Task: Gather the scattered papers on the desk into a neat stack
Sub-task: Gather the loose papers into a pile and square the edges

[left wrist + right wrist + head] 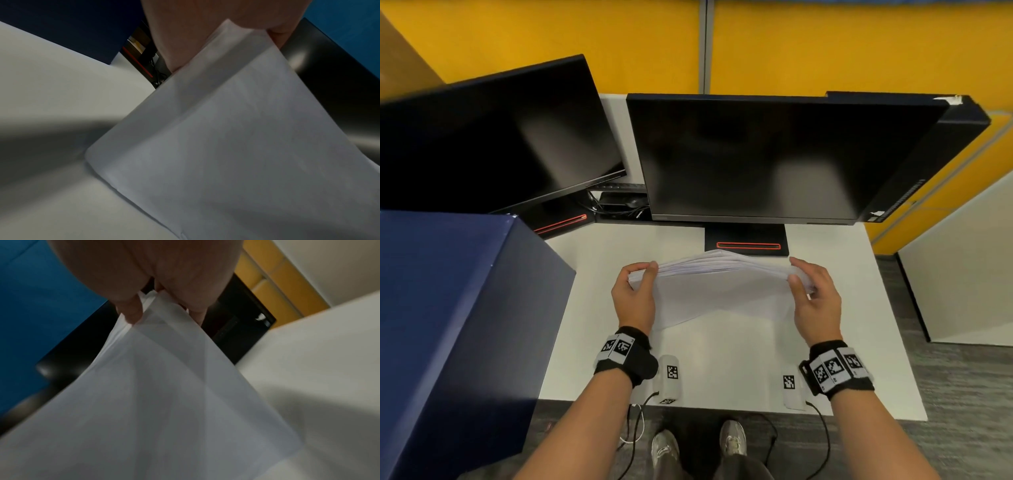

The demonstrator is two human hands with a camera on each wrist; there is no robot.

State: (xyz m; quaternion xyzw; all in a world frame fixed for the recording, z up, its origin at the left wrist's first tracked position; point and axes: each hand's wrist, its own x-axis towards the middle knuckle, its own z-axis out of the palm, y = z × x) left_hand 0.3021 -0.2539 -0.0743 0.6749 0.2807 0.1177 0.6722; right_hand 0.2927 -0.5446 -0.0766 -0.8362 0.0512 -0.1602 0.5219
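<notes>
A bundle of white papers (722, 287) stands on edge over the middle of the white desk (859, 325), its top bowed upward and its sheets slightly fanned. My left hand (642, 279) pinches the bundle's left end, thumb toward me and fingers behind. At the right end, my right hand (799, 274) grips the sheets the same way. The left wrist view shows the papers (236, 138) slanting down to the desk under my left hand (205, 40). In the right wrist view the papers (164, 394) hang from my right hand (160, 308), with overlapping sheets showing through.
Two dark monitors (756, 161) (493, 137) stand at the back of the desk, the nearer stand (746, 243) just behind the papers. A tall dark blue box (448, 325) borders the desk's left side. Yellow partitions (825, 44) rise behind.
</notes>
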